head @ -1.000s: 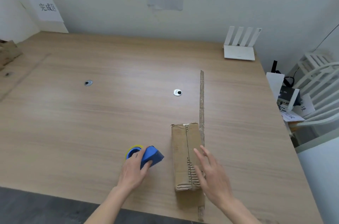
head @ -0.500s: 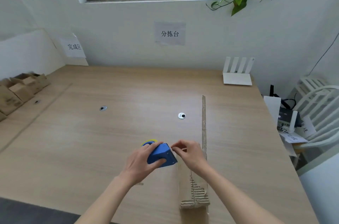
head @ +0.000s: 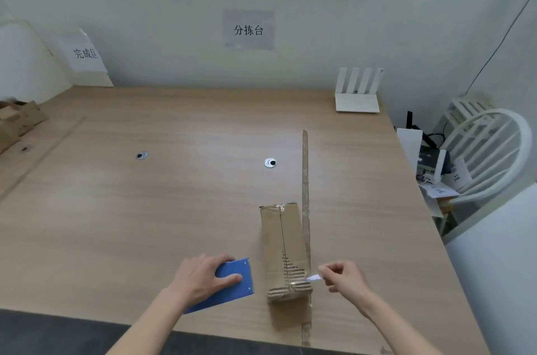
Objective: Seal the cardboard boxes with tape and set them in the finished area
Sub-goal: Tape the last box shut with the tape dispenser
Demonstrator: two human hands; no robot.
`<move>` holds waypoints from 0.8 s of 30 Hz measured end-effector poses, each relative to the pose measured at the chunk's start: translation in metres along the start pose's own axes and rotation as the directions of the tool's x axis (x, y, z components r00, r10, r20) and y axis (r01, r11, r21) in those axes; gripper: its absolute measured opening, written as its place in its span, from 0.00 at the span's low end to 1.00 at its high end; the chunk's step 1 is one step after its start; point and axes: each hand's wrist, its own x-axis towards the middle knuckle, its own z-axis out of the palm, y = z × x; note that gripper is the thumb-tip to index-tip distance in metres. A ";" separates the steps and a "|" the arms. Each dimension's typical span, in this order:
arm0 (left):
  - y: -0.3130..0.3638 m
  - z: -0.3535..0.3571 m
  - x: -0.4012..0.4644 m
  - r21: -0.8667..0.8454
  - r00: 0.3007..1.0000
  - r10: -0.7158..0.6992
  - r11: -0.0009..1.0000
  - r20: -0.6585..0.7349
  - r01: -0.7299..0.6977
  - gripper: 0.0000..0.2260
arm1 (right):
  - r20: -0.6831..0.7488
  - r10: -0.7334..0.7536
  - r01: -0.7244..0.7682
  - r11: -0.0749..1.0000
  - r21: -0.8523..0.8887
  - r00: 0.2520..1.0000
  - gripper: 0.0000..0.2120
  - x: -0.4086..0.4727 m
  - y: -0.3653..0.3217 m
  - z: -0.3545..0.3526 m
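A narrow brown cardboard box [head: 283,241] lies lengthwise on the wooden table [head: 145,209], its near end showing torn corrugation. My left hand [head: 203,277] grips a blue tape dispenser [head: 232,285] just left of the box's near end. My right hand [head: 344,277] pinches the free end of the clear tape [head: 312,277] at the box's near right corner. The tape runs across the near end of the box between both hands.
A thin cardboard strip [head: 305,180] runs along the box's right side. Several finished boxes [head: 17,119] sit at the far left below a paper sign [head: 84,52]. A white router [head: 357,93] stands at the back right. A white chair [head: 488,151] is beside the table.
Both hands dropped from above the box towards its near end. My right hand pulled the tape end away to the right, and the dispenser moved left and down.
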 end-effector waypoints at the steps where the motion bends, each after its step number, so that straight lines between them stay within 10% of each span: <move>1: 0.000 0.002 0.002 0.002 1.000 0.001 1.000 0.002 -0.001 0.25 | -0.005 -0.004 0.004 1.000 0.012 1.000 0.05 0.002 -0.001 0.000; 20: 0.008 0.075 0.022 -0.023 0.997 -0.078 0.997 0.013 0.079 0.23 | -0.103 0.058 -0.082 0.965 -0.250 0.993 0.03 0.026 0.032 0.049; 24: 0.007 0.081 0.027 -0.023 0.996 -0.088 0.996 0.024 0.089 0.24 | -0.105 0.152 -0.175 0.949 -0.261 0.983 0.23 0.033 0.041 0.065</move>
